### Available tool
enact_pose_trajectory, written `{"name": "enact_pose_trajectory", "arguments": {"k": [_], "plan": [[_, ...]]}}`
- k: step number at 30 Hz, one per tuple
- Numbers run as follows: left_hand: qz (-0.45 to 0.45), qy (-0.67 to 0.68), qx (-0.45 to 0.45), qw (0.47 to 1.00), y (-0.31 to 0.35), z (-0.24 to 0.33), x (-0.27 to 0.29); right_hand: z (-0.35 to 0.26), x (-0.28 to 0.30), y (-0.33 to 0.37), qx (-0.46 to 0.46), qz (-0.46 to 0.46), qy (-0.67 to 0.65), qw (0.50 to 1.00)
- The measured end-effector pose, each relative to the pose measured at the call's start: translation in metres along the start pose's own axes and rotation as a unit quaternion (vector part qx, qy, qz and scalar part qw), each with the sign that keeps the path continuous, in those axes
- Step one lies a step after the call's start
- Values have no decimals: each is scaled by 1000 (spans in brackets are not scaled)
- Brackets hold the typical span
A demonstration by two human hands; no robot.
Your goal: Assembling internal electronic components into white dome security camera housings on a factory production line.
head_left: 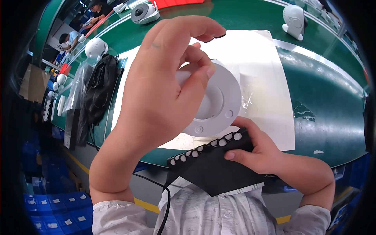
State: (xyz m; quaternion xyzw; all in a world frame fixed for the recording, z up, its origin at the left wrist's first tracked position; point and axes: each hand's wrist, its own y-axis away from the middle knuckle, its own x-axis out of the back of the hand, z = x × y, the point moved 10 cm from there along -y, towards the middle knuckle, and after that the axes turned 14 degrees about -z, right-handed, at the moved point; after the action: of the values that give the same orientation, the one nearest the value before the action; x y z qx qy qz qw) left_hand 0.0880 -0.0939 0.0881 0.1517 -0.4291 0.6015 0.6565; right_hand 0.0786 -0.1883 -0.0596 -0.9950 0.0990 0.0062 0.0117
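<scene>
My left hand (164,86) is raised in the middle, over a round white plastic base (229,92) with a recessed centre and small round marks near its rim. Its thumb and a finger close in a pinch; anything between them is too small or hidden to make out. The hand covers the left part of the base. Lower right, my right hand (260,150) grips a black sheet (213,166) between thumb and fingers. A row of small white round pads (194,154) runs along the sheet's upper edge, close below the base.
White paper (270,86) covers part of the green bench (325,102). White cameras (293,21) stand at the back right and back left. A black bag (102,84) and clear plastic lie at left. Blue bins (58,211) sit lower left; a black cable (166,207) hangs near me.
</scene>
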Motion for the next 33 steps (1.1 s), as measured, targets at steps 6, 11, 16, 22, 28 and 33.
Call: {"name": "enact_pose_trajectory", "arguments": {"k": [6,11,16,22,28,33], "plan": [[4,-85,-17,996,-1,8,-1,-3,0,0,17,1,9,1000],[20,-316,-206,926,15,45,-16,-4,-1,-1,55,-7,-25,998],[-1,-362,-250,898,29,53,-28,-5,-2,1,23,-12,13,1000],[72,4,-166,983,42,7,14,1,1,1,31,27,31,999],[67,67,-25,995,48,-20,20,2,4,5,23,52,22,998],[74,13,6,997,50,-22,20,3,6,4,14,56,21,998]]}}
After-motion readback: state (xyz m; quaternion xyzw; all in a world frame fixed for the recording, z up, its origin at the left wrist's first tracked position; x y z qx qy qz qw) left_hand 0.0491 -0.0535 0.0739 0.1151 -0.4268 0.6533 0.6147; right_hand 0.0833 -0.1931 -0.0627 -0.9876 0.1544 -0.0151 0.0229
